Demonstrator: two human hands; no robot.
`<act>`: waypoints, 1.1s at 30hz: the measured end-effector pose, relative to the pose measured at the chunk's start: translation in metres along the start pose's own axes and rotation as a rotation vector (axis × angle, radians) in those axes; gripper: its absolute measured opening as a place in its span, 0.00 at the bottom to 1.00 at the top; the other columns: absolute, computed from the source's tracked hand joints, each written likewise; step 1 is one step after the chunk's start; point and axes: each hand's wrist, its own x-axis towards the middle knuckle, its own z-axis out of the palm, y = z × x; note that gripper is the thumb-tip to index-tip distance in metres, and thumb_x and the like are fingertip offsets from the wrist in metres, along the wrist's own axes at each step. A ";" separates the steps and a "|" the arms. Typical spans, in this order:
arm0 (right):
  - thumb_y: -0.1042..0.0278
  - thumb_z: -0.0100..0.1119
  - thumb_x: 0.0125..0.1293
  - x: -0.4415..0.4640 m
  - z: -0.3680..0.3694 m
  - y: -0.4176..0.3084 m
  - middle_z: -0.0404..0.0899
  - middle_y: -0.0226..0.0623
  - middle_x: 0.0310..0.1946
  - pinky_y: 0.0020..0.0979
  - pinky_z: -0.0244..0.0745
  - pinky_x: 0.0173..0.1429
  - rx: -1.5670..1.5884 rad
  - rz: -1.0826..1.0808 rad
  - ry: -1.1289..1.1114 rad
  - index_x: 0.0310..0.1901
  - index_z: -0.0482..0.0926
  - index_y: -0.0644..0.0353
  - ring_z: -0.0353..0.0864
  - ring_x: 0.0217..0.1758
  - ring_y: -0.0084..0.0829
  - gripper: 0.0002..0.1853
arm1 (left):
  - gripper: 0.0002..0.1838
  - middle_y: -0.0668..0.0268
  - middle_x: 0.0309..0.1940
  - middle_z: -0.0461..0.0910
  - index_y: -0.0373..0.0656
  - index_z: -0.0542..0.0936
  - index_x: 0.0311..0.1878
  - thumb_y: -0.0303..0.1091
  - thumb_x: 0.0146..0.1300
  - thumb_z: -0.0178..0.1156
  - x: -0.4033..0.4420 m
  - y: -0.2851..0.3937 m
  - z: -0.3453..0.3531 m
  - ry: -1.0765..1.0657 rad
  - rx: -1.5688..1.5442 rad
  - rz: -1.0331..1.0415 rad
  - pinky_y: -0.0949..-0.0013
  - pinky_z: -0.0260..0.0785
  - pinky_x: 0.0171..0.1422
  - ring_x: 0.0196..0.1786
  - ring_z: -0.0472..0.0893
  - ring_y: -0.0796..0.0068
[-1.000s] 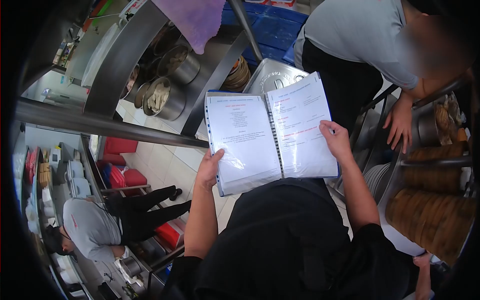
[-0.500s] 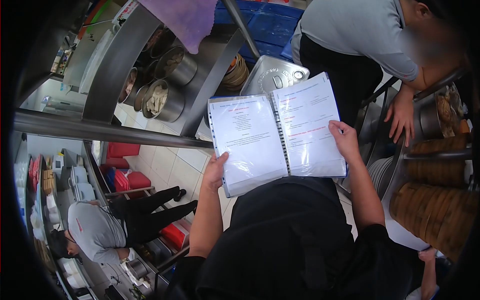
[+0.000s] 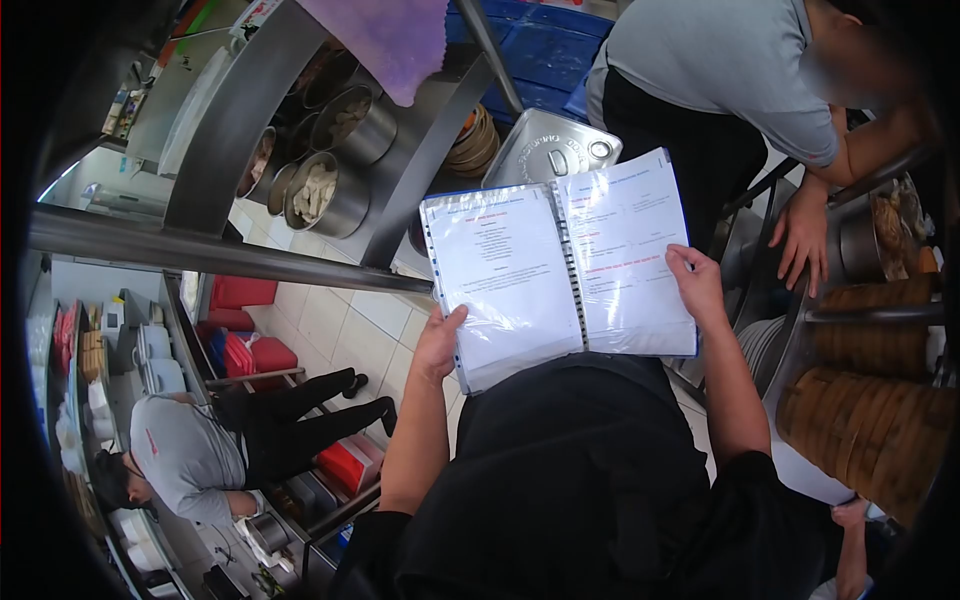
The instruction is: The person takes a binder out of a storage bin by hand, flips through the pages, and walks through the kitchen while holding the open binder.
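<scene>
A ring-bound folder (image 3: 510, 290) lies spread in front of my dark apron, with printed sheets in clear plastic sleeves. My left hand (image 3: 438, 338) grips its left edge, thumb on top of the page and fingers hidden behind. At the right edge, my right hand (image 3: 696, 283) is closed, thumb and forefinger pinching the side of the right page. Red and blue headings show on both pages, but the small text is too fine to read. Behind the folder's top edge is a metal lid (image 3: 552, 148) with a handle.
Metal pots of food (image 3: 327, 193) stand on a steel shelf at upper left. Stacked bamboo steamers (image 3: 865, 430) and plates (image 3: 762, 345) are at right. One person (image 3: 720, 70) leans at upper right; another (image 3: 190, 455) works at a counter lower left. A steel rail (image 3: 230, 258) crosses the left side.
The folder has shifted slightly right and down in view, with my left hand along with it. Both hands keep their hold. The person at lower left has bent their arm a little differently.
</scene>
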 end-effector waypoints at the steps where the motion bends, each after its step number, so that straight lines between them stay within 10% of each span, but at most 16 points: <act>1: 0.61 0.66 0.68 -0.001 -0.001 -0.002 0.88 0.41 0.41 0.27 0.77 0.51 0.000 0.005 0.002 0.50 0.86 0.67 0.84 0.43 0.25 0.17 | 0.23 0.54 0.61 0.77 0.36 0.66 0.70 0.28 0.75 0.53 -0.001 0.000 0.001 -0.015 -0.001 0.010 0.59 0.75 0.64 0.60 0.80 0.62; 33: 0.63 0.66 0.68 -0.006 0.003 -0.013 0.88 0.43 0.41 0.28 0.77 0.51 -0.026 -0.026 0.020 0.49 0.86 0.67 0.85 0.44 0.27 0.16 | 0.21 0.60 0.59 0.80 0.38 0.71 0.67 0.30 0.73 0.57 -0.007 0.013 0.017 -0.101 0.032 0.059 0.63 0.73 0.64 0.58 0.80 0.68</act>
